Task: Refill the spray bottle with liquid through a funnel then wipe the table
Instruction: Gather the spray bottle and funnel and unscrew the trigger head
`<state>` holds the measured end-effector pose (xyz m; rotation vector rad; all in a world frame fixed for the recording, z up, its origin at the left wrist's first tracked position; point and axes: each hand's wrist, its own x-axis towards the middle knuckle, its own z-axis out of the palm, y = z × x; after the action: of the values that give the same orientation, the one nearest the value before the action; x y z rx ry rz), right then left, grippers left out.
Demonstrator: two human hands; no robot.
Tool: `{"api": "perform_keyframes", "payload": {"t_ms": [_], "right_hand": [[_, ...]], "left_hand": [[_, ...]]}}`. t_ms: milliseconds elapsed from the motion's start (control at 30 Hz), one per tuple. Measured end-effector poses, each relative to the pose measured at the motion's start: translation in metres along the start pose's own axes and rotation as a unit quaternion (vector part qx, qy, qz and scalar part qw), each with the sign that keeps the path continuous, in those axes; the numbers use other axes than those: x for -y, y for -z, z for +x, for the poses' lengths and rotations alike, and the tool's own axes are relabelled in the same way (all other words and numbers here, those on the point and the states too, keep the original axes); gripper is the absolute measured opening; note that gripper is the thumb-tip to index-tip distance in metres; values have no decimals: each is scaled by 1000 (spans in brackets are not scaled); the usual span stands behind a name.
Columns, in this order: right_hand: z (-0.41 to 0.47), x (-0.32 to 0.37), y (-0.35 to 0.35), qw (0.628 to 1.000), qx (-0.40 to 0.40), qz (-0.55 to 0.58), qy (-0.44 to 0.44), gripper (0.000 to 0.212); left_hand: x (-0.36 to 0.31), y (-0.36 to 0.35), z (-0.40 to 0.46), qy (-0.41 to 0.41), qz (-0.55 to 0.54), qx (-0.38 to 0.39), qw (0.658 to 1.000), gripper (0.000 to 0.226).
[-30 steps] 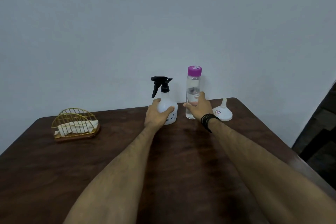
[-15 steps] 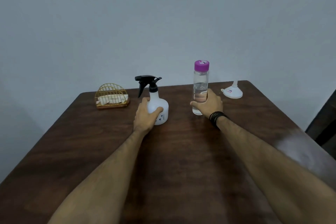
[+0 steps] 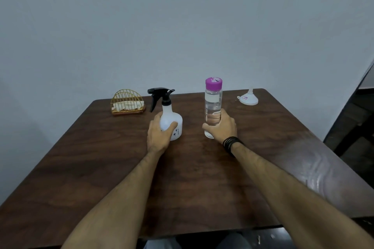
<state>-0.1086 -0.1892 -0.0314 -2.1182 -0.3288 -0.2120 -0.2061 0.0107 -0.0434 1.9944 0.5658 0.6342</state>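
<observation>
A white spray bottle (image 3: 169,116) with a black trigger head stands upright on the dark wooden table (image 3: 101,157). My left hand (image 3: 159,135) is wrapped around its round body. To its right stands a tall clear bottle (image 3: 213,100) with a purple cap, partly filled with clear liquid. My right hand (image 3: 223,126), with a black wristband, grips its lower part. A white funnel (image 3: 248,98) lies mouth-down at the table's far right, apart from both hands.
A gold wire holder (image 3: 127,102) with a folded whitish cloth in it sits at the far left of the table, by the wall. The table's right edge drops to a dark floor area (image 3: 352,123).
Both hands have drawn the spray bottle and the clear bottle away from the wall toward me, leaving the funnel and wire holder at the back. The view has pulled back.
</observation>
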Motion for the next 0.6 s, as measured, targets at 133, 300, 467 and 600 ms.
{"api": "perform_keyframes", "payload": {"t_ms": [133, 300, 467, 600], "right_hand": [[-5, -1, -1, 1000, 1, 6, 8, 48], [-8, -20, -2, 997, 44, 55, 30, 69], [8, -35, 17, 990, -97, 102, 1, 37], [39, -71, 33, 993, -101, -24, -61, 42]], "left_hand": [[-2, -6, -8, 24, 7, -47, 999, 100], [-6, -11, -26, -153, 213, -199, 944, 68], [-16, -39, -39, -378, 239, -38, 894, 31], [-22, -65, -36, -271, 258, 113, 921, 53]]}}
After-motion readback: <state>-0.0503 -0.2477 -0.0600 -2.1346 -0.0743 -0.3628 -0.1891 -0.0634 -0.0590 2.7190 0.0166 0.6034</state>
